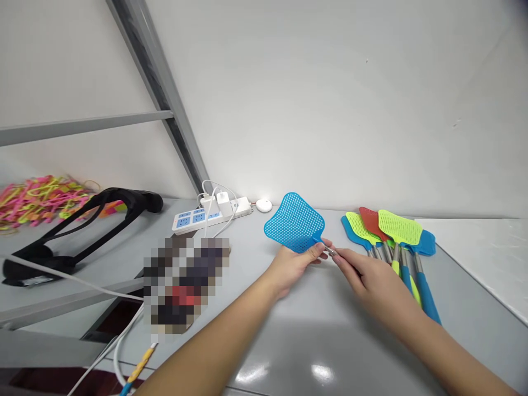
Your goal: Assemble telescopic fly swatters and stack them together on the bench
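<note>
A blue fly swatter [295,223] with a perforated paddle is held above the grey table, its head pointing up and to the left. My left hand [291,267] is closed at the neck, just below the paddle, with the thumb on top. Close beside it, my right hand [367,275] pinches the metal shaft [330,251]. The rest of the handle is hidden under the right hand. To the right lies a pile of fly swatters [399,226] with green, red and blue heads, metal shafts and coloured grips.
A white power strip [193,221] with plugged-in chargers and a round white disc [264,205] sit along the wall. At left are a blurred-out object [185,286], white cables, a black frame-like headset [119,198], colourful strips [45,201] and grey metal bars. A white board [487,253] lies at right.
</note>
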`<action>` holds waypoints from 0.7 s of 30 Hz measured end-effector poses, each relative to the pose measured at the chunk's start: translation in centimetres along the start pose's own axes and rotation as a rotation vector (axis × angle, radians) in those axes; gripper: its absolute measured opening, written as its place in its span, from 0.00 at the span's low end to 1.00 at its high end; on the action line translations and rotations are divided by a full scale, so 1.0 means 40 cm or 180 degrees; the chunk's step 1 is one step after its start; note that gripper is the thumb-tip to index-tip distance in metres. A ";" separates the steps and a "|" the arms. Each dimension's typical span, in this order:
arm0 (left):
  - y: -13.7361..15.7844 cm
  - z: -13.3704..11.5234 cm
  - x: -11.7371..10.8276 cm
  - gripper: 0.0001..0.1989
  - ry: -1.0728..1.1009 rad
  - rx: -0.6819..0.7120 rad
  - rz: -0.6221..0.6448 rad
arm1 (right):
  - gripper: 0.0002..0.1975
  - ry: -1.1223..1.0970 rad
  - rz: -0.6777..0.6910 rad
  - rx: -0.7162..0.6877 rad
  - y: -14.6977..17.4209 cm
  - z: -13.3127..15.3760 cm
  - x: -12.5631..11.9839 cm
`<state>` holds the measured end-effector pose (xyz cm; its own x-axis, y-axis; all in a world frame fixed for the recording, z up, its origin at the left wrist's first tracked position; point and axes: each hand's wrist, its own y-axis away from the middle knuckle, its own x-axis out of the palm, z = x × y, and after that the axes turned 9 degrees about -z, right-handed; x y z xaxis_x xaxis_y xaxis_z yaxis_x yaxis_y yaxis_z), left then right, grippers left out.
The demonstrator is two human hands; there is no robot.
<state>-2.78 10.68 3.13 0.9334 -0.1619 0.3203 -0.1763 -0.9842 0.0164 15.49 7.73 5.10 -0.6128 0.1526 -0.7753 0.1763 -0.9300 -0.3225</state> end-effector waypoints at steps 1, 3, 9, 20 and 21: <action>0.003 0.001 0.006 0.14 -0.0013 0.0078 -0.0123 | 0.16 0.0187 -0.0210 -0.0181 0.002 -0.005 0.004; 0.009 0.002 0.020 0.13 -0.0023 0.0225 -0.0332 | 0.15 0.0530 -0.0618 -0.0546 0.003 -0.016 0.009; 0.026 -0.004 0.053 0.12 -0.0052 0.0525 -0.0717 | 0.12 0.1047 -0.1317 -0.1152 0.001 -0.016 0.009; -0.011 -0.055 0.006 0.12 0.0103 0.1077 -0.1756 | 0.18 0.1096 -0.0501 -0.0688 -0.025 -0.025 -0.033; -0.014 -0.063 -0.002 0.12 0.0138 0.1173 -0.1816 | 0.18 0.1085 -0.0414 -0.0691 -0.030 -0.033 -0.042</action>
<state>-3.55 11.42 5.48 0.8338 0.3854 0.3952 0.4653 -0.8760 -0.1273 17.32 9.04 6.09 -0.3574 0.3998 -0.8441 0.2947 -0.8093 -0.5081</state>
